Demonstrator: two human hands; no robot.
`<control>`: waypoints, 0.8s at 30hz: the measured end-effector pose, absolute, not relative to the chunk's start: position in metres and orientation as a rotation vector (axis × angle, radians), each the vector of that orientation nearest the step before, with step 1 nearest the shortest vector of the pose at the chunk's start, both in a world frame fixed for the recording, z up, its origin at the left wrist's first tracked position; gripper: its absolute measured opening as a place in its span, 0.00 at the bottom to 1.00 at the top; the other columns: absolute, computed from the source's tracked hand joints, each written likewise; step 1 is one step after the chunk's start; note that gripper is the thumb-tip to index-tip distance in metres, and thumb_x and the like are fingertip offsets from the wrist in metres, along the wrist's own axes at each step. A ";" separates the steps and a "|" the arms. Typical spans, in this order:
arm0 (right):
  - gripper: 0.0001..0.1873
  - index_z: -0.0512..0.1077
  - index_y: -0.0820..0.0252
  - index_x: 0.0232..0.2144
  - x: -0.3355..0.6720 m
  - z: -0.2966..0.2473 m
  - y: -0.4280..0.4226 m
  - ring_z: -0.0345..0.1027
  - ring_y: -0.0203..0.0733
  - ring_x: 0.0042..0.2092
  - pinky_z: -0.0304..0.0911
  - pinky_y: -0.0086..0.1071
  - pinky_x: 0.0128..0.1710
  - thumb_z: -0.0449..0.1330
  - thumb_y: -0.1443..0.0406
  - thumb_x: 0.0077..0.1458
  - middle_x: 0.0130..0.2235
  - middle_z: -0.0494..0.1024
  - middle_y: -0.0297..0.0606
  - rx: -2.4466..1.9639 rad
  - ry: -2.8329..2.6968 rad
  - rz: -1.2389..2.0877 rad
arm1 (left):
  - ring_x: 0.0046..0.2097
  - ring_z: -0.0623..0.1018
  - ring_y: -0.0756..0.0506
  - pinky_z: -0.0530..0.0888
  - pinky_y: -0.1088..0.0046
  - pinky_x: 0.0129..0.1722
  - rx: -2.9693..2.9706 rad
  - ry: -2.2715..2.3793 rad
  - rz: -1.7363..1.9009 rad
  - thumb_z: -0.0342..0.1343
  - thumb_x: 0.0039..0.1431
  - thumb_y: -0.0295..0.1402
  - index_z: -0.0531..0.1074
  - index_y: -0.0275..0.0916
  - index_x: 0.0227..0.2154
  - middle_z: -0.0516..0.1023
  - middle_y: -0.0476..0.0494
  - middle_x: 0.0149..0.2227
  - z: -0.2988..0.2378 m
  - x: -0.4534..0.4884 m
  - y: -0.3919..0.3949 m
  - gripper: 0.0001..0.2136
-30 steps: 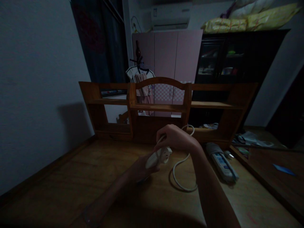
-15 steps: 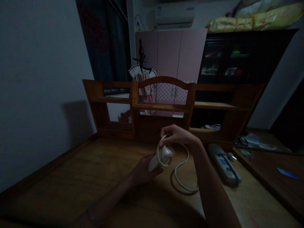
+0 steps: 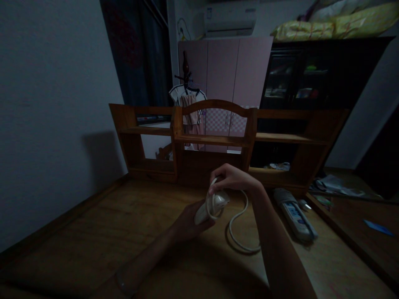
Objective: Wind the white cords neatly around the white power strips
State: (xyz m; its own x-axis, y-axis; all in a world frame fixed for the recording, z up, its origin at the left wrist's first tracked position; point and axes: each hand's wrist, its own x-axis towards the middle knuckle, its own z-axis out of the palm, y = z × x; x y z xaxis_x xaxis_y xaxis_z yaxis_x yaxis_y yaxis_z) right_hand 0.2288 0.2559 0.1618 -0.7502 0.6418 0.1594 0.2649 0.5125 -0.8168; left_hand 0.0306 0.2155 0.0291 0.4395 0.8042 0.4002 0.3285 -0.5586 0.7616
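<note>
My left hand [image 3: 188, 222] is wrapped around a pale, elongated corded device [image 3: 222, 198], whose rounded, glossy end tilts up to the right. It is held above the wooden desktop; I cannot make out exactly what kind of device it is. My right hand [image 3: 232, 177], just above that end, pinches the white cord [image 3: 230, 228] between thumb and fingers. One loop of the cord lies around the device. The rest runs behind my right wrist and curves down in an S shape until my right forearm hides it.
A power strip [image 3: 296, 218] with its cord wound round one end lies on the desktop to the right. Along the back stands a wooden shelf unit [image 3: 215, 140]. The wall [image 3: 56, 124] borders the left side. Beyond the right edge, a blue packet [image 3: 378, 227] lies on a brown surface.
The cord loop at the device's end is drawn closer and narrower. My right hand has shifted very slightly; my left hand keeps its hold.
</note>
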 end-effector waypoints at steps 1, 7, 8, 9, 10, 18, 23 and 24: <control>0.18 0.74 0.66 0.26 0.227 0.160 0.257 0.65 0.34 0.29 0.58 0.24 0.28 0.69 0.55 0.43 0.27 0.74 0.33 -0.749 -2.299 1.127 | 0.38 0.75 0.43 0.70 0.70 0.39 2.120 0.955 1.016 0.60 0.51 0.40 0.72 0.38 0.46 0.78 0.44 0.40 0.029 0.030 0.215 0.20; 0.18 0.72 0.66 0.24 0.216 0.146 0.269 0.60 0.31 0.27 0.53 0.23 0.25 0.69 0.55 0.43 0.24 0.70 0.30 -0.715 -2.304 1.164 | 0.39 0.76 0.44 0.71 0.71 0.39 2.189 0.890 0.995 0.59 0.52 0.41 0.71 0.38 0.45 0.78 0.44 0.42 0.029 0.029 0.211 0.18; 0.17 0.72 0.66 0.24 0.216 0.145 0.271 0.60 0.31 0.27 0.53 0.23 0.26 0.69 0.56 0.43 0.24 0.70 0.30 -0.694 -2.281 1.189 | 0.38 0.76 0.44 0.71 0.71 0.38 2.172 0.908 0.998 0.59 0.52 0.41 0.72 0.38 0.44 0.78 0.44 0.41 0.029 0.029 0.211 0.18; 0.17 0.72 0.66 0.25 0.216 0.143 0.273 0.60 0.31 0.27 0.53 0.23 0.26 0.69 0.57 0.44 0.25 0.70 0.31 -0.667 -2.253 1.222 | 0.37 0.76 0.45 0.71 0.72 0.37 2.149 0.929 1.005 0.59 0.52 0.41 0.72 0.38 0.44 0.78 0.45 0.40 0.027 0.029 0.212 0.18; 0.17 0.72 0.66 0.25 0.218 0.142 0.275 0.60 0.31 0.27 0.53 0.23 0.26 0.69 0.57 0.44 0.25 0.71 0.31 -0.635 -2.225 1.258 | 0.37 0.75 0.45 0.71 0.72 0.37 2.126 0.944 1.021 0.59 0.52 0.41 0.71 0.38 0.45 0.78 0.45 0.39 0.026 0.029 0.214 0.19; 0.20 0.65 0.63 0.25 0.220 0.139 0.277 0.55 0.29 0.24 0.49 0.22 0.22 0.70 0.57 0.39 0.23 0.66 0.27 -0.675 -2.227 1.305 | 0.38 0.74 0.46 0.71 0.73 0.38 2.146 0.909 1.088 0.60 0.51 0.38 0.68 0.38 0.49 0.77 0.45 0.42 0.021 0.030 0.222 0.22; 0.21 0.64 0.64 0.20 0.203 0.142 0.268 0.49 0.28 0.24 0.45 0.23 0.22 0.66 0.54 0.45 0.20 0.59 0.25 -0.710 -2.366 1.122 | 0.34 0.74 0.47 0.70 0.74 0.34 2.209 0.895 1.051 0.59 0.52 0.41 0.71 0.38 0.43 0.77 0.45 0.38 0.025 0.030 0.216 0.18; 0.21 0.64 0.64 0.20 0.200 0.142 0.268 0.49 0.28 0.24 0.45 0.23 0.22 0.65 0.53 0.46 0.20 0.58 0.25 -0.713 -2.380 1.113 | 0.35 0.74 0.47 0.70 0.73 0.35 2.216 0.904 1.048 0.59 0.53 0.42 0.72 0.37 0.42 0.77 0.45 0.38 0.026 0.031 0.215 0.17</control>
State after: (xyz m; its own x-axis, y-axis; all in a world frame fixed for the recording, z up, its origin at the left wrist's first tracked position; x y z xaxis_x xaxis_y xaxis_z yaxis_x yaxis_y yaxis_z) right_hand 0.2005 0.2675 0.1421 -0.7821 0.6045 0.1512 0.2716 0.5490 -0.7904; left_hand 0.0307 0.2146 0.0256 0.4768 0.7494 0.4594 0.3446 -0.6402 0.6866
